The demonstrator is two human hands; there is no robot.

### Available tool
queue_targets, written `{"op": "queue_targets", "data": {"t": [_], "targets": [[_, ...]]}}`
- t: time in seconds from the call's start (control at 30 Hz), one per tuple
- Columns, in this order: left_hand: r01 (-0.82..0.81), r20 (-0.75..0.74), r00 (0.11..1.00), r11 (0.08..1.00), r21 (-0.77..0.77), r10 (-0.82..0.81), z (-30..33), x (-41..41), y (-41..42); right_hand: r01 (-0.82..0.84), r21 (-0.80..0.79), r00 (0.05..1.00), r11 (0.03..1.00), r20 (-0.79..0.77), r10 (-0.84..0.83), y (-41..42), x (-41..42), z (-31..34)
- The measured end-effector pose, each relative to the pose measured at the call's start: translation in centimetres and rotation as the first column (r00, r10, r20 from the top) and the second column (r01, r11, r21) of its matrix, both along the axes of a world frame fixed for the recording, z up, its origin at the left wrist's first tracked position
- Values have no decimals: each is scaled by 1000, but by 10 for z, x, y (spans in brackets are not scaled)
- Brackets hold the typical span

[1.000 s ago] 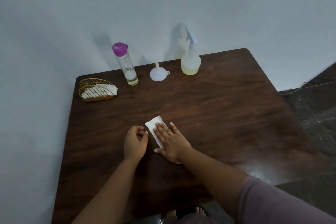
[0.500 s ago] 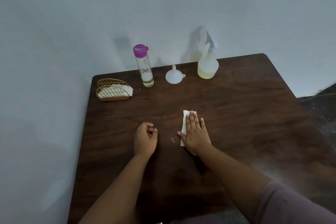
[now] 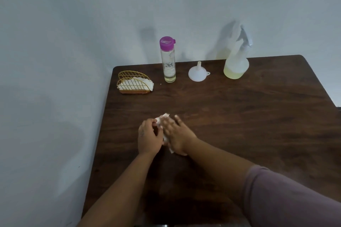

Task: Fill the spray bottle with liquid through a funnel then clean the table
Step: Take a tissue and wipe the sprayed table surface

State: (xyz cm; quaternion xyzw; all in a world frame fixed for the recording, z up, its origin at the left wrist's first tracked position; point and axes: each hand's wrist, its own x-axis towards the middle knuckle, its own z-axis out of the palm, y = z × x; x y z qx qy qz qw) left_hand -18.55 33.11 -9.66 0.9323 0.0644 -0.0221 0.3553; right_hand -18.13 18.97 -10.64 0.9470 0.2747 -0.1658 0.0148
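A white tissue [image 3: 164,116] lies on the dark wooden table [image 3: 239,116] near its left middle. My right hand [image 3: 177,134] presses flat on the tissue, fingers blurred by motion. My left hand [image 3: 149,135] sits right beside it, its fingers curled onto the tissue's left edge. At the back stand a clear spray bottle [image 3: 236,60] with yellowish liquid at its bottom, a white funnel [image 3: 197,74] turned upside down, and a tall clear bottle [image 3: 168,60] with a purple cap and a little liquid left.
A gold wire holder [image 3: 133,83] with white tissues sits at the table's back left corner. A pale wall runs behind and along the left side of the table. Dark floor shows past the right edge.
My right hand has slid the tissue leftward across the table until it meets my left hand, which now touches the tissue. The camera has also shifted.
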Motion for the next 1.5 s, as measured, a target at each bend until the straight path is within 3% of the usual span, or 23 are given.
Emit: {"op": "queue_targets", "data": {"t": [0.13, 0.23, 0.33, 0.43, 0.6, 0.73, 0.8, 0.87, 0.93, 1.0, 1.07, 1.17, 1.23, 1.3, 1.37, 1.43, 1.5], "targets": [[-77, 81, 993, 996, -50, 81, 9, -3, 1, -292, -36, 956, 956, 12, 292, 9, -40, 2], [-75, 91, 993, 996, -46, 79, 8, -10, -1, -259, -83, 963, 962, 59, 264, -14, -57, 1], [-66, 53, 996, 998, -18, 67, 7, -24, -10, -7, -104, 996, 995, 87, 16, -53, -62, 2], [-31, 55, 998, 999, -13, 31, 7, -47, -24, 291, -113, 954, 950, 114, -278, -104, -74, 0], [14, 94, 995, 1000, -21, -12, 7, -84, -46, 701, -115, 713, 704, 101, -693, -176, -120, 2], [31, 99, 995, 999, -25, -28, 6, -111, -61, 885, -59, 465, 462, 94, -880, -192, -170, -2], [35, 84, 996, 999, -23, -33, 6, -123, -66, 917, -9, 398, 399, 80, -914, -184, -190, -5], [29, 68, 997, 999, -19, -27, 5, -136, -72, 886, 25, 461, 463, 53, -886, -165, -204, -5], [30, 59, 998, 999, -12, -30, 4, -148, -77, 772, 47, 633, 634, 21, -774, -137, -210, -6], [35, 54, 998, 999, -2, -35, 2, -158, -81, 566, 52, 824, 823, -24, -566, -111, -208, -5], [40, 47, 998, 999, 4, -41, 1, -168, -84, 246, 33, 969, 969, -6, -245, -96, -200, -5], [42, 43, 998, 999, 16, -42, -1, -183, -84, -156, -24, 987, 987, 36, 157, -103, -192, -6], [30, 30, 999, 999, 38, -31, -4, -190, -81, -183, -42, 982, 982, 44, 185, -121, -192, -4], [21, 17, 1000, 998, 57, -22, -4, -195, -78, 30, -37, 996, 999, 84, -27, -149, -192, -1], [18, 5, 1000, 998, 68, -18, -3, -198, -77, 385, -11, 918, 923, 111, -381, -186, -191, 1], [29, 2, 1000, 997, 67, -29, -1, -201, -78, 690, 25, 721, 723, 64, -690, -224, -199, 2], [33, 5, 999, 997, 64, -33, 1, -201, -80, 851, 25, 524, 524, 21, -852, -247, -211, 1]]}}
